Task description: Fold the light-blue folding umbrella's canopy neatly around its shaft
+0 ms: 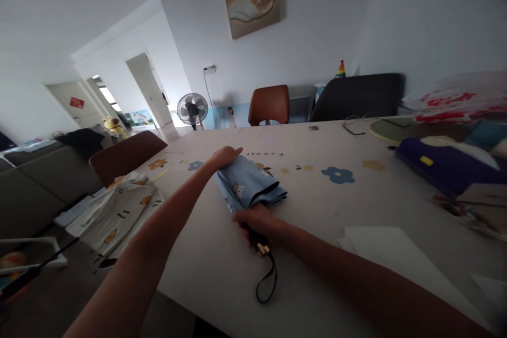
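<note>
A light blue folding umbrella point(247, 182) lies at a slant over the table, its canopy gathered in loose folds with a small printed figure on it. My right hand point(259, 222) is wrapped round the dark handle end, where a gold-coloured piece and a black wrist strap point(267, 285) stick out toward me. At the far end of the canopy, my left hand point(227, 157) grips the top, its fingers partly hidden by the hand itself. Beneath is a pale tablecloth point(304, 211) printed with flowers.
At the left table edge lies a white patterned umbrella point(122, 211), partly spread. White paper sheets point(392, 253) are at right, near a purple bag-like item point(443, 166), eyeglasses point(354, 127) and a red-and-white plastic bag point(459, 97). Chairs point(270, 104) and a fan point(192, 108) stand beyond.
</note>
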A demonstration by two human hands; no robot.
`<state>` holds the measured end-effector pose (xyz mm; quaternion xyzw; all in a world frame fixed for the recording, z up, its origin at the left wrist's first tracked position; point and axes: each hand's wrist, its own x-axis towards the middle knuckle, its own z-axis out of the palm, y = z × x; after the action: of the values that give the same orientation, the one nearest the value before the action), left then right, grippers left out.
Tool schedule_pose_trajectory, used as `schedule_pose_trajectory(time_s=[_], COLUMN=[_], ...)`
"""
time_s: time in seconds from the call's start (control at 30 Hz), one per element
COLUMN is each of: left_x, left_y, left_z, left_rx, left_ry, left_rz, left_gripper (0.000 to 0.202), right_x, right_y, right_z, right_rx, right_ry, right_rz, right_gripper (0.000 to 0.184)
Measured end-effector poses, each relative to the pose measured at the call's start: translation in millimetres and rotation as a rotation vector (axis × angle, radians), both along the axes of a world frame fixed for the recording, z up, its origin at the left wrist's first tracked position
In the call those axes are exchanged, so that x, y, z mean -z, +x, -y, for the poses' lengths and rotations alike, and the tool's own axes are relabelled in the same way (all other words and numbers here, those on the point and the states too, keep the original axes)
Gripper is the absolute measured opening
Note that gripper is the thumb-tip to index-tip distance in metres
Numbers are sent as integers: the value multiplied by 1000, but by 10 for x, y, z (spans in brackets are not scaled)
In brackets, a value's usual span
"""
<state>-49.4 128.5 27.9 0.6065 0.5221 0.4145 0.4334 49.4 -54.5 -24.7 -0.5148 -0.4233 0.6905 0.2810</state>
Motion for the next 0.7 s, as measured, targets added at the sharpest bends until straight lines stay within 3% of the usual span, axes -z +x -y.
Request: schedule_pose_trajectory(time_s=[0.2,0.3,0.43,0.53,0.6,0.7], left_x=[-147,-213,-331,-432,-486,-513], left_y=[186,210,145,15,-112,-342], left_z=[-154,-163,-128,-72,-25,54], left_rx=[189,216,238,287,310,326], left_ry=[-211,-243,-172,-3,83,103], left_rz=[-46,-39,-84,-83,7,229], left_gripper=[25,24,21,10,2,7], right_x=[-16,-31,-33,-42,-50,-56], right_y=[22,23,26,35,42,50], right_z=[14,21,17,8,-1,-17], right_rx=[-12,4,-12,6,15,27], right_ry=[-26,-39,-50,-59,-84,-122], right_rz=[14,2,-4,-20,-23,-43], right_gripper=[22,24,23,23,23,23])
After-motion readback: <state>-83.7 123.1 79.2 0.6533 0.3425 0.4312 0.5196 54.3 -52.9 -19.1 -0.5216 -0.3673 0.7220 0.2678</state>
